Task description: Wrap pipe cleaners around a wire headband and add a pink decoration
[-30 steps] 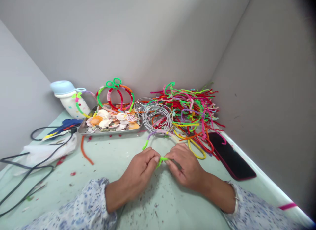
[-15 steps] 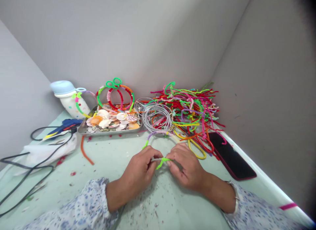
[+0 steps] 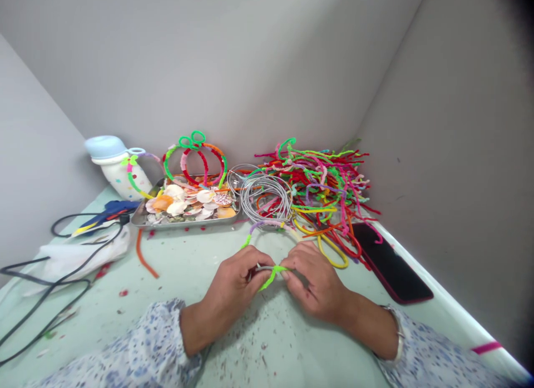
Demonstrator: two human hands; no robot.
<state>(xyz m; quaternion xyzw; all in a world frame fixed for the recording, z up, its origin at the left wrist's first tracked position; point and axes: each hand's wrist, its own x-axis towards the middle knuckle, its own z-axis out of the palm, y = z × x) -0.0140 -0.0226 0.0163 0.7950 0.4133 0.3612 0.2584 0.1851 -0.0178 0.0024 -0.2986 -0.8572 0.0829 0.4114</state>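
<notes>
Left hand [image 3: 237,277]: thumb and fingers closed in a pinch around grey wire [image 3: 262,268].
Right hand [image 3: 315,279]: fingertips pinched on the wrapped end of the lime-green fuzzy stem.
Lime-green fuzzy stem [image 3: 277,270]: between the two hands, wound about the grey wire, loose tail slanting down beside the left thumb.
Multicolour wrapped arc [image 3: 271,223]: just beyond both hands, purple, pink and cream, green toward the left hand.
Wire coil [image 3: 246,207]: beyond the arc, ahead of the hands.
Stem pile [image 3: 329,177]: beyond the right hand, tangled, many colours.
Phone [image 3: 392,265]: right of the right hand, on the counter [image 3: 292,360].
Shell tray [image 3: 187,225]: beyond the left hand.
</notes>
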